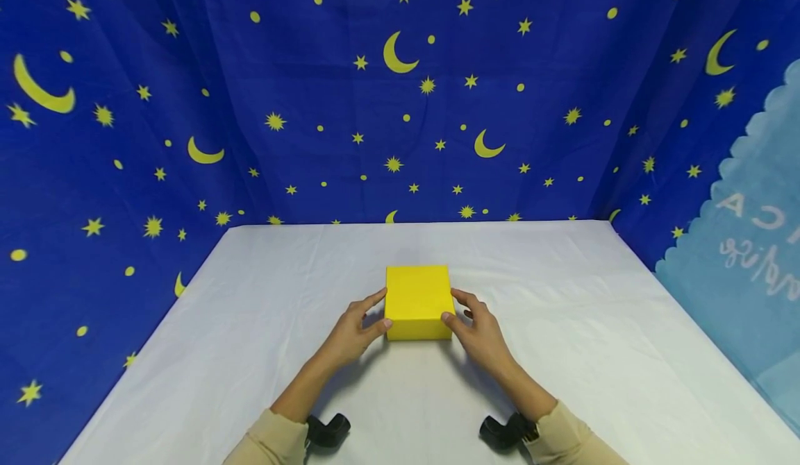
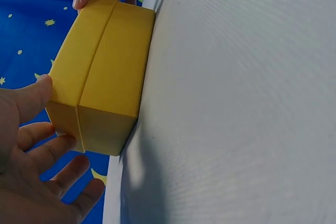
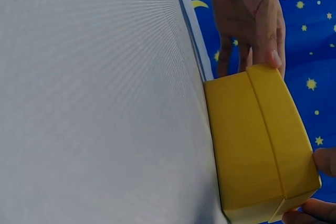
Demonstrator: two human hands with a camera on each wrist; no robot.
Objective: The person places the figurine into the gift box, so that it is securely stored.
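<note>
A yellow cardboard box [image 1: 417, 293] sits on the white-covered table, its lid [image 2: 83, 51] on and a seam running around the sides. My left hand [image 1: 350, 331] holds the box's left side, thumb at the front corner and index finger farther back. On the opposite side, my right hand [image 1: 481, 333] grips it the same way. In the left wrist view, the left thumb and fingertips touch the lid, while the other fingers spread loosely below. The right wrist view shows the right fingertips at the lid's near end. What the box contains is hidden.
White cloth covers the table [image 1: 562, 375]. A blue curtain [image 1: 350, 97] with yellow moons and stars hangs behind and along the sides. At the right hangs a light blue panel [image 1: 744, 298] with white lettering. Black wrist devices [image 1: 328, 432] sit by both sleeves.
</note>
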